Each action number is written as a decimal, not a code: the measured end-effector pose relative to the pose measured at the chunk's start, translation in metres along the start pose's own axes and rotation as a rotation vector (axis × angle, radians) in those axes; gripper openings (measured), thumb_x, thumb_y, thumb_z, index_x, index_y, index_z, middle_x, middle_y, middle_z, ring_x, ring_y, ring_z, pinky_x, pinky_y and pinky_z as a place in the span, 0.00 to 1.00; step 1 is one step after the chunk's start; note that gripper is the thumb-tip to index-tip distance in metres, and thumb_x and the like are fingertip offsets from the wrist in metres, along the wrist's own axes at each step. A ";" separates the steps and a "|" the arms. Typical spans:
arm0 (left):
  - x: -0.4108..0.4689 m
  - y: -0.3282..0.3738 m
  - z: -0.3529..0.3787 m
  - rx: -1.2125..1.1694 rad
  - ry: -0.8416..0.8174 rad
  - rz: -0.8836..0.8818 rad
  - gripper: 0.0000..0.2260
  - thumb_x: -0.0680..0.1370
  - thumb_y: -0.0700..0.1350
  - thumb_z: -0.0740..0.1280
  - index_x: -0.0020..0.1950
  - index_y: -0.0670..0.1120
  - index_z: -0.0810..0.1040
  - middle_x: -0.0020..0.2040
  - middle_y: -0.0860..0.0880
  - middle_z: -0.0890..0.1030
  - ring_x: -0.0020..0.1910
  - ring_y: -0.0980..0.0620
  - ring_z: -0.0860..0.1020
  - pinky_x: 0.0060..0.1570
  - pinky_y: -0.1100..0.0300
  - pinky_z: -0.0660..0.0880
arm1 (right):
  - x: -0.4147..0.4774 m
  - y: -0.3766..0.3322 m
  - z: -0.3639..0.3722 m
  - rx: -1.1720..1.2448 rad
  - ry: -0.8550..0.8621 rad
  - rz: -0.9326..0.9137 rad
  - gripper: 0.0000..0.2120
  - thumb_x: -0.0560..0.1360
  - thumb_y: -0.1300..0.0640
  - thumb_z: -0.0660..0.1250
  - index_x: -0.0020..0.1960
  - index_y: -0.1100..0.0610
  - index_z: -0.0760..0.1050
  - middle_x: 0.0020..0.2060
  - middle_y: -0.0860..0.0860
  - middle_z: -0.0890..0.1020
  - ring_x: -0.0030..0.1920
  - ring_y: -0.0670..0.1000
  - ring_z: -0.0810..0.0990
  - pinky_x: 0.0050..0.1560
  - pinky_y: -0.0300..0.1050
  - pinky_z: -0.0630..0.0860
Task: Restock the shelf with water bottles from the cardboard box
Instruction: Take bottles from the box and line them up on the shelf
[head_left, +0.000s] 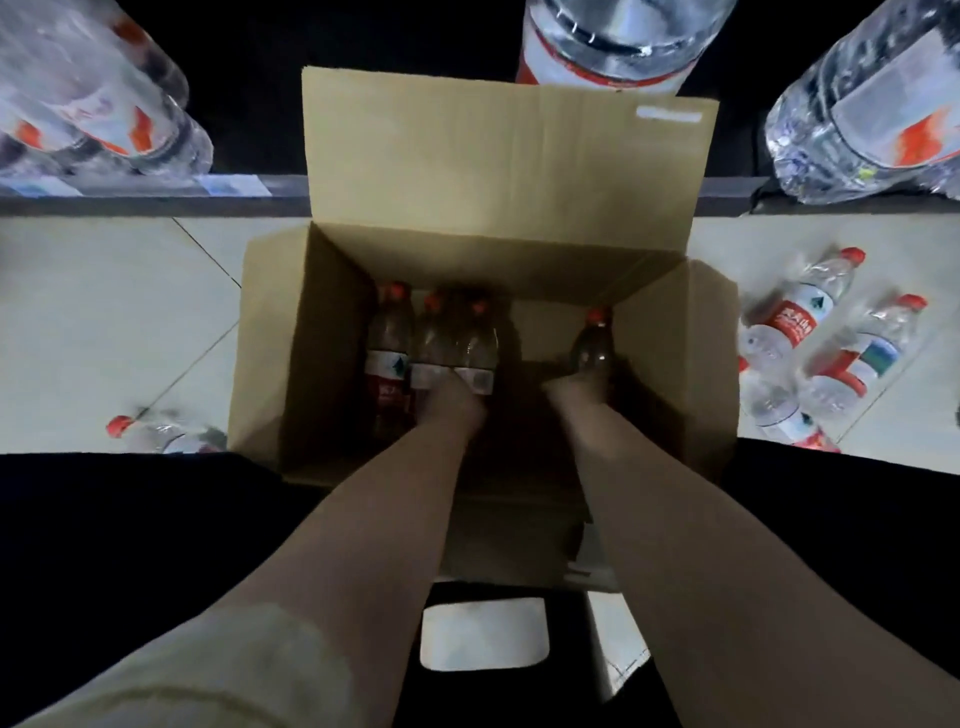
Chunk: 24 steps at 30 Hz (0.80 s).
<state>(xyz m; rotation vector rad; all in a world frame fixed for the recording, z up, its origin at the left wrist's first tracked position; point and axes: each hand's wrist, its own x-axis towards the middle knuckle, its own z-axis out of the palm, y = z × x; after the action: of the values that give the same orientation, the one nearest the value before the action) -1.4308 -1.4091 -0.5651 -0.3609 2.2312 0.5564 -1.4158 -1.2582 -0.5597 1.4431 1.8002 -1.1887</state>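
1. One loose bottle (161, 434) lies on the floor at far left, near the cardboard box (509, 171). Above it, large bottles (88, 98) sit on the shelf (130, 200).
2. Three water bottles (431, 343) stand upright in the box's left half, touching one another, red caps up.
3. Your left hand (449, 402) is down in the box against the two rightmost of that trio, at label height. It is too dark to tell whether your fingers wrap one.
4. Your right hand (571, 389) meets the base of the single bottle (592, 345) by the box's right wall. Grip there: cannot tell either.
5. Several floor bottles (800, 317) lie scattered right of the box, not yet shelved.
6. Step in hand, as I judge it: picking from the box, probably one bottle per hand. Next, get a firm wrap round each body and lift straight up clear of the walls. The tall rear flap stands between the box and the shelf, so carry over or round it.
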 end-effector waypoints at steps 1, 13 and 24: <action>0.001 -0.003 0.005 -0.094 -0.009 -0.009 0.14 0.80 0.47 0.63 0.65 0.46 0.72 0.61 0.44 0.76 0.58 0.44 0.75 0.48 0.57 0.67 | 0.003 0.009 0.003 0.031 -0.011 0.038 0.41 0.68 0.57 0.72 0.76 0.60 0.57 0.73 0.61 0.65 0.71 0.62 0.67 0.70 0.55 0.67; 0.014 0.021 0.024 -0.250 -0.197 -0.012 0.20 0.75 0.50 0.70 0.64 0.43 0.76 0.63 0.43 0.78 0.61 0.44 0.77 0.52 0.60 0.69 | 0.025 0.040 0.035 0.105 -0.053 0.110 0.36 0.74 0.50 0.71 0.76 0.59 0.59 0.68 0.60 0.73 0.65 0.60 0.75 0.60 0.52 0.73; 0.028 0.018 0.034 -0.490 -0.419 -0.094 0.29 0.64 0.58 0.76 0.63 0.51 0.78 0.57 0.48 0.82 0.52 0.49 0.81 0.54 0.51 0.79 | 0.032 0.059 0.018 0.391 -0.316 0.180 0.28 0.71 0.61 0.72 0.70 0.55 0.70 0.59 0.58 0.81 0.55 0.58 0.81 0.51 0.53 0.79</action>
<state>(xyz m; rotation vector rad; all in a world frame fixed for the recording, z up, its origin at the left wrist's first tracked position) -1.4347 -1.3791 -0.6011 -0.5388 1.6529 1.0278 -1.3711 -1.2561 -0.6125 1.4840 1.2462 -1.6299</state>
